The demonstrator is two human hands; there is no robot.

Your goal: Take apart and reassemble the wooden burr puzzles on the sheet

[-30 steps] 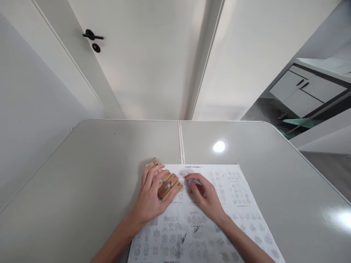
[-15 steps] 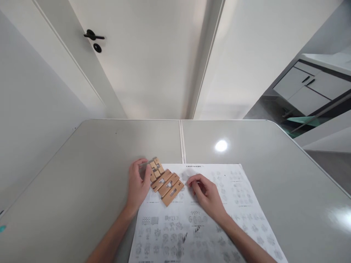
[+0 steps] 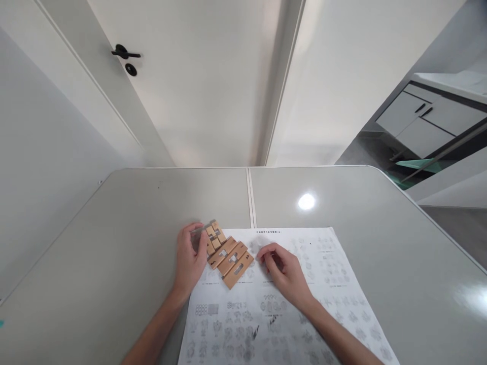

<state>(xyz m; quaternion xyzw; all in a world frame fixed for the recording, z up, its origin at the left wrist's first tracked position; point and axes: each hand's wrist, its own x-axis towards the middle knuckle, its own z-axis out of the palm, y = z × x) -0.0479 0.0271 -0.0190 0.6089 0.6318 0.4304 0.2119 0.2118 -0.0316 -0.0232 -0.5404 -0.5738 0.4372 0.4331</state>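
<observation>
A printed sheet [image 3: 319, 314], rows of small grey figures across it, lies at the near edge of the counter [image 3: 148, 243], beneath a person's two bare hands. The left hand [image 3: 190, 256], which covers the wooden pieces a second earlier, now stands to their left, half open with fingers curved, uncovering them. Three slotted wooden plates [image 3: 230, 262], two marked 1 and 2, overlap like stairs at the sheet's far left corner; small wooden blocks [image 3: 215, 242] sit just beyond, near the left thumb, though whether they touch cannot be told. The right hand [image 3: 283, 268], in nearly the same spot as before, is loosely curled over the sheet; whether it holds anything cannot be seen. Bare counter stretches left, right and beyond the sheet, with a pale seam [image 3: 250, 197] running to the far edge and a lamp's reflection [image 3: 306, 202] right of it. The far corners are rounded. Behind that edge rises a white door [image 3: 213, 76] with a black handle [image 3: 126, 52]; at far right stands a white cabinet [image 3: 426, 121].
</observation>
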